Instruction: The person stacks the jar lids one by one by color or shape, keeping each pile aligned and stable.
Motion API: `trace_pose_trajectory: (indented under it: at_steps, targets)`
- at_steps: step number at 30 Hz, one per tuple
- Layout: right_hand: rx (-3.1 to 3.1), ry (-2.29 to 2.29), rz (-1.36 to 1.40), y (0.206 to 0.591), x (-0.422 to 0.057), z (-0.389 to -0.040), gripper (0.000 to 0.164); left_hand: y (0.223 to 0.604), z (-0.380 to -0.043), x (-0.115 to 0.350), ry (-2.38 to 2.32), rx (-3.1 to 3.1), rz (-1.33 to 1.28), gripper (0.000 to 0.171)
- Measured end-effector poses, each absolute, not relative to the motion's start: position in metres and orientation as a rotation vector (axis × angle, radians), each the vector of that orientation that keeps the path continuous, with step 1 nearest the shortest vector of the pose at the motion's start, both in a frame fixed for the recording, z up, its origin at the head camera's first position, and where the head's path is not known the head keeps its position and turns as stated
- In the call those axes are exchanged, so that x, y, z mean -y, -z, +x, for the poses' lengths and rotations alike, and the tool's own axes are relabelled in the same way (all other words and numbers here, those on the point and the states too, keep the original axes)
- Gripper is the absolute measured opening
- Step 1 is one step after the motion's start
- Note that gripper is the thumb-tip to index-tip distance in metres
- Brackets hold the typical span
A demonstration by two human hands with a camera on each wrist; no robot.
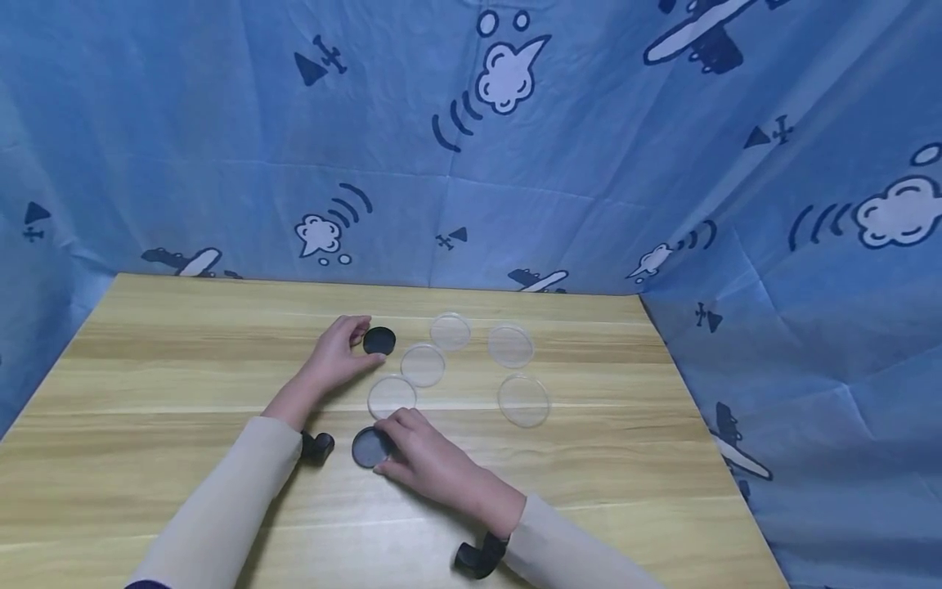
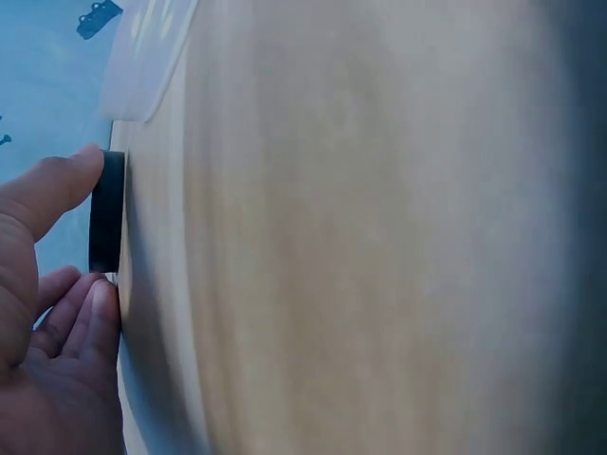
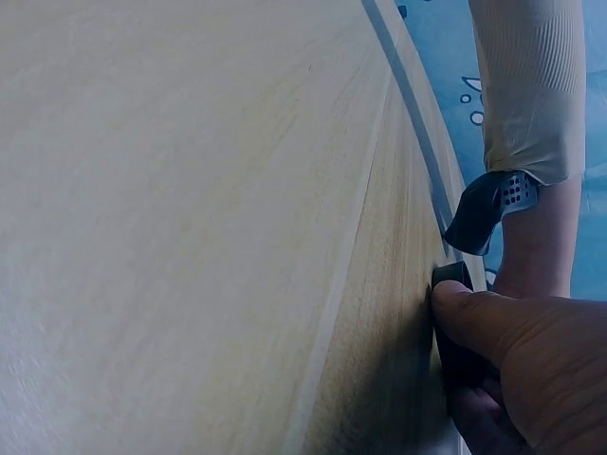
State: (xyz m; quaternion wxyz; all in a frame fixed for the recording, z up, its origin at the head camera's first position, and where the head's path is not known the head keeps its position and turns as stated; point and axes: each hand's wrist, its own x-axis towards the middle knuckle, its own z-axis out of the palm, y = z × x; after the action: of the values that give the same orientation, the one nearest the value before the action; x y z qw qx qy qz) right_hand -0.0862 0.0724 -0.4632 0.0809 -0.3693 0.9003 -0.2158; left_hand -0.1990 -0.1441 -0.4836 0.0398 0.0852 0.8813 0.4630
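Observation:
In the head view my left hand [image 1: 340, 352] holds a small black round disc [image 1: 379, 341] by its edge, thumb on one side and fingers on the other. The left wrist view shows this disc [image 2: 107, 212] edge-on, flat at the table surface. Nearer the front, my right hand [image 1: 434, 458] grips a dark grey round disc [image 1: 370, 447] at its right side between thumb and fingers. Its dark rim [image 3: 451, 276] shows partly behind the thumb in the right wrist view. A clear round dish [image 1: 392, 397] lies just beyond the right fingers.
More clear round dishes lie flat on the wooden table [image 1: 184, 368]: one touching the near dish [image 1: 423, 366], another behind it [image 1: 450, 331], and two to the right [image 1: 511, 345]. Blue patterned cloth [image 1: 412, 123] hangs behind the table and along its right side.

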Motion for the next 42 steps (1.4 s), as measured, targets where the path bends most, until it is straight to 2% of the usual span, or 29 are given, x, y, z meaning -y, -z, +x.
trace_pose_trajectory:
  at_steps: [18,42]
  targets:
    - [-2.686,0.671,-1.091,0.467,-0.073,-0.085,0.052,0.485,-0.204,0.136,-1.233,-2.812,0.332,0.061]
    - [-2.68,0.669,-1.08,0.465,-0.073,-0.087,0.056,0.479,-0.198,0.136,-1.221,-2.843,0.238,0.058]
